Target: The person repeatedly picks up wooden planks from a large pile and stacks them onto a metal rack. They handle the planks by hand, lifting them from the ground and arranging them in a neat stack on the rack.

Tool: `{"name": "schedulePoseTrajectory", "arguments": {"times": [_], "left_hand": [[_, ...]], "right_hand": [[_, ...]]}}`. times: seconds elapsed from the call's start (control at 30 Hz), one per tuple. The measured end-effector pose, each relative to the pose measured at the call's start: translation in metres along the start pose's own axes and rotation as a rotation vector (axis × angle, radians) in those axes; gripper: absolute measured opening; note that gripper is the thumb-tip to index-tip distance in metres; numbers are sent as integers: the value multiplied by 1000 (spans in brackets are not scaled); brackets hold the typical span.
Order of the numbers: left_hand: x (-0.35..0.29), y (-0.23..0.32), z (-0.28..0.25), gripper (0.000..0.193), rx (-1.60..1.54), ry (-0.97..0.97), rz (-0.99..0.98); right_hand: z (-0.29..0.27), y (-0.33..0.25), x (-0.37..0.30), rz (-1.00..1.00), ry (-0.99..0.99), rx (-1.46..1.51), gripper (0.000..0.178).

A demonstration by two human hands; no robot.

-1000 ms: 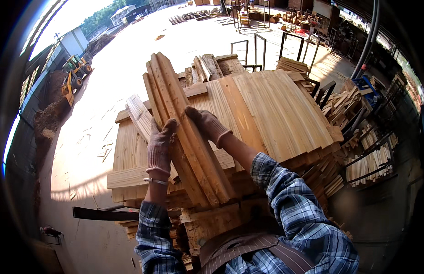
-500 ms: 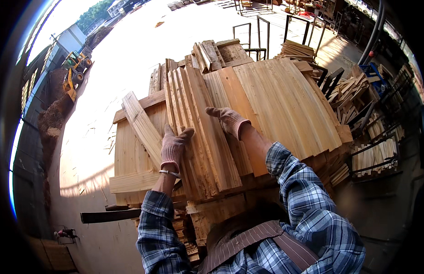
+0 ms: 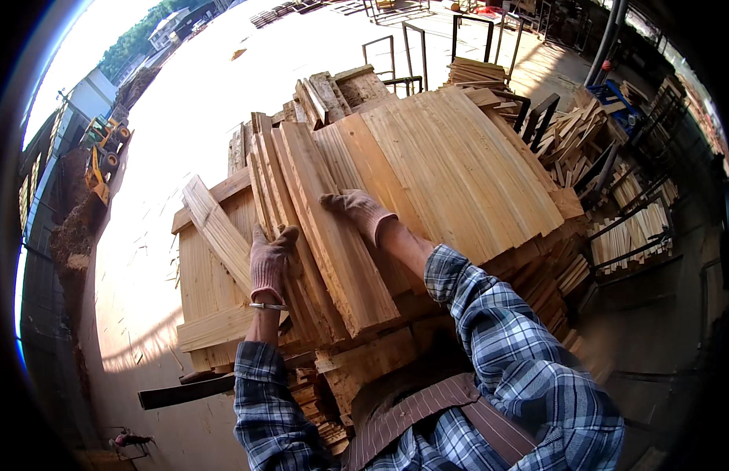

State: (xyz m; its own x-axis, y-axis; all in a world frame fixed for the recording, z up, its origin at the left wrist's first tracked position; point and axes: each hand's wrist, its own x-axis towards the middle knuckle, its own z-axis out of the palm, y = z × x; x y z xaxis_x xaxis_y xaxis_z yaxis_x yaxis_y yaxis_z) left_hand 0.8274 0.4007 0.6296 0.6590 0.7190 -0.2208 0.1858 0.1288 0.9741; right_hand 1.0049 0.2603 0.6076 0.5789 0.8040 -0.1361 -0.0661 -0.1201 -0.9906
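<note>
Several narrow wooden planks lie lengthwise in front of me on a tall stack of boards. My left hand (image 3: 271, 261), in a pinkish knit glove, grips the left edge of the left-hand planks (image 3: 306, 286), thumb pointing up. My right hand (image 3: 359, 212), gloved the same way, is closed over the right edge of a thicker pair of planks (image 3: 333, 243), its fingertips on the top face. A dark gap runs between the two groups. Right of them, wide flat boards (image 3: 459, 165) lie side by side. A loose slat (image 3: 219, 228) rests slantwise left of my left hand.
Rough offcuts (image 3: 321, 98) are piled at the stack's far end. Black metal frames (image 3: 415, 59) stand beyond, with scrap wood (image 3: 572, 141) heaped to the right. A yellow loader (image 3: 98, 169) is far left. A dark bar (image 3: 188, 391) juts out at lower left.
My right hand has moved left and closed over the planks' edge. The right-hand planks have separated from the left ones, opening a gap. The whole view has shifted slightly.
</note>
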Motion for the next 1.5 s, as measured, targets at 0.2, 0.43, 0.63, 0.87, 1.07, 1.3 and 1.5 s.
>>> {"name": "schedulePoseTrajectory", "arguments": {"times": [0.2, 0.43, 0.63, 0.87, 1.07, 1.3, 1.5], "left_hand": [[17, -30, -45, 45, -419, -62, -152], [-25, 28, 26, 40, 360, 58, 110], [21, -36, -33, 43, -499, -99, -151], [-8, 0, -21, 78, 263, 32, 51], [-8, 17, 15, 76, 417, 62, -5], [-11, 1, -7, 79, 199, 115, 25], [-5, -16, -6, 69, 127, 73, 118]], "right_hand": [[-110, 10, -37, -147, 9, 143, 22], [-378, -12, -146, -96, 244, 85, 22], [-488, 40, -115, 8, 372, -86, 13], [-461, 50, -107, 115, 421, -71, 21], [-468, 62, -109, -163, 524, -838, 32], [-378, -8, -104, 397, 312, -1274, 115], [-407, 6, -109, 194, 412, -1112, 101]]}}
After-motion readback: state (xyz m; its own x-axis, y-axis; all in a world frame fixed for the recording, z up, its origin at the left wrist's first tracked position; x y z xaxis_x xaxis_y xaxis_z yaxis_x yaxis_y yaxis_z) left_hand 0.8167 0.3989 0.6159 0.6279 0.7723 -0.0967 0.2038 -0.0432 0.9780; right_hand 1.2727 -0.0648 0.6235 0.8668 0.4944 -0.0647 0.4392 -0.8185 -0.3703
